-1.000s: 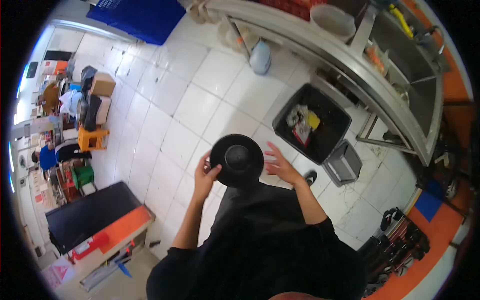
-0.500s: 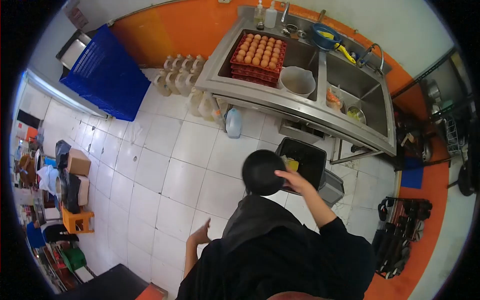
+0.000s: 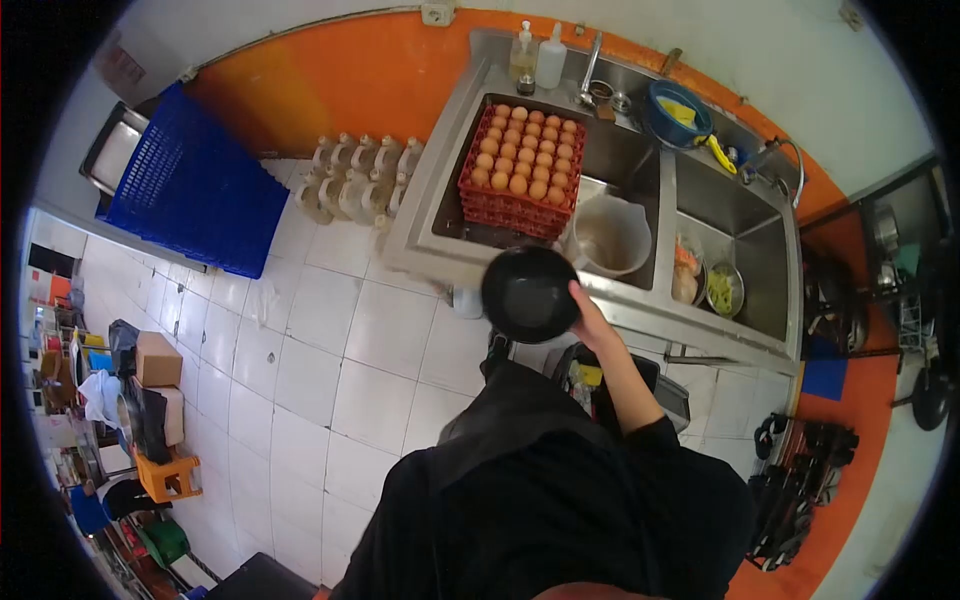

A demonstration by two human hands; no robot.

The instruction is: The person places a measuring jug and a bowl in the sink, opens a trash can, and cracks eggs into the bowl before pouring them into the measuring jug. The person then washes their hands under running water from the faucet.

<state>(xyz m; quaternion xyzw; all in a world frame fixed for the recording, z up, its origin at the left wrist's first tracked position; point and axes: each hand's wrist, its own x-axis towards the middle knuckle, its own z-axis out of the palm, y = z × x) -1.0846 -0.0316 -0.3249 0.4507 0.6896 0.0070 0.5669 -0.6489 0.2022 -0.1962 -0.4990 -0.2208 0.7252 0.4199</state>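
Observation:
My right hand grips a round black bowl by its right rim, the inside of the bowl facing up. The bowl is in front of my body, and in the picture it overlaps the front edge of the steel sink. Just beyond it, in the left basin, stand stacked red egg trays topped with brown eggs. A whitish plastic pitcher is beside the trays. My left hand is out of view.
In the right basin are a metal bowl with green pieces and a bag. A blue basin stands on the back ledge. Below the sink is a black bin. Jugs and blue crates line the left wall.
My right hand has brought the bowl up toward the sink, and its inside shows more. The sink appears closer. My left hand has left the view.

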